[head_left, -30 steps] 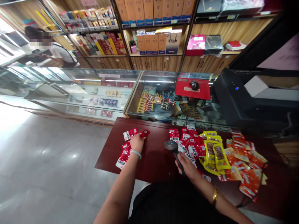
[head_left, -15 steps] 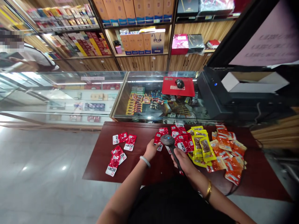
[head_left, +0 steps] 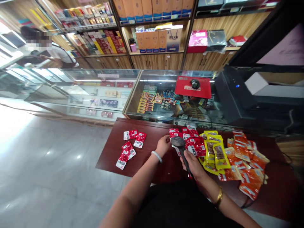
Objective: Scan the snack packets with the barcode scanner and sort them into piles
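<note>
On the dark red table's (head_left: 141, 162) left part lie a few red-and-white sachets (head_left: 123, 159). Next, the left hand (head_left: 163, 145) reaches to a larger heap of red-and-white sachets (head_left: 199, 149); its fingertips are partly hidden, so their grip cannot be told. The handheld barcode scanner (head_left: 182, 149) stands before that heap, the right hand's (head_left: 193, 164) fingers wrapped round its handle. Beyond lie yellow packets (head_left: 220, 155), then orange packets (head_left: 250, 177).

The scanner (head_left: 178, 142) was black. The little packets (head_left: 140, 139) were red and white, the middle bags (head_left: 221, 155) yellow, and the end bags (head_left: 250, 188) orange. The table (head_left: 154, 126) was dark reddish brown.
</note>
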`<state>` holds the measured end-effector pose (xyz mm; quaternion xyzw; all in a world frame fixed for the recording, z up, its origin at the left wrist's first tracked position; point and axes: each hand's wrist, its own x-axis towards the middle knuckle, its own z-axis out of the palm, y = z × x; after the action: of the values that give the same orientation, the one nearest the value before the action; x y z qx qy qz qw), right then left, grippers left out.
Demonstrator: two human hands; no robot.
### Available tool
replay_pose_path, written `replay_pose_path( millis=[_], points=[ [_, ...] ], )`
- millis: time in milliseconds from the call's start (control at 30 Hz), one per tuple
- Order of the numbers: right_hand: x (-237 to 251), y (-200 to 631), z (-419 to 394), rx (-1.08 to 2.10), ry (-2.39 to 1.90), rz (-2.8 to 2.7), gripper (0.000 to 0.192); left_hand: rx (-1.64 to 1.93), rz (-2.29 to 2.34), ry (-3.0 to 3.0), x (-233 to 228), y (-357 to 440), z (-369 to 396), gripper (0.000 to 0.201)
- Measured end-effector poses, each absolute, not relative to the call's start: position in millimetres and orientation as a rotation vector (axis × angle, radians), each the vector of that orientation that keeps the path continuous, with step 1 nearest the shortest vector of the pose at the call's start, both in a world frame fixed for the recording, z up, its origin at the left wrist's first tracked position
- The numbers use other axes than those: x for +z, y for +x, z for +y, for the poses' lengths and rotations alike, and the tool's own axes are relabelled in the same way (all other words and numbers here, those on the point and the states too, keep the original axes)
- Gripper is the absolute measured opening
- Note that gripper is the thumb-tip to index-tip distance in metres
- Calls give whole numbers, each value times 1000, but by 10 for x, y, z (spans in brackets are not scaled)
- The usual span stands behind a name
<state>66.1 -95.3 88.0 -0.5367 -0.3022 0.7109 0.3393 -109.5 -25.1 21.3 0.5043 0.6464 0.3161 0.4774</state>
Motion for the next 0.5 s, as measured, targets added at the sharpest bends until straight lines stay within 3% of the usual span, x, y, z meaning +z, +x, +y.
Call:
replay_pose_path(
  millis=[100, 233, 333, 500],
  points=[
    [877, 554, -974, 1887, -1402, -809, 50, 577, 2017, 1394, 342, -1583, -368, 33],
    [858, 409, -1023, 1917, -1405, -870, 51, 148, 2567, 1311, 462, -2263, -583, 49],
    [832, 339, -1074, 1934, -1406, -908, 51, -52, 2627, 1261, 455, -2539, -664, 50],
    [827, 292, -1141, 1953, -1414, -898, 50, -96, 2546, 1339, 341, -2577, -669, 44]
  ],
)
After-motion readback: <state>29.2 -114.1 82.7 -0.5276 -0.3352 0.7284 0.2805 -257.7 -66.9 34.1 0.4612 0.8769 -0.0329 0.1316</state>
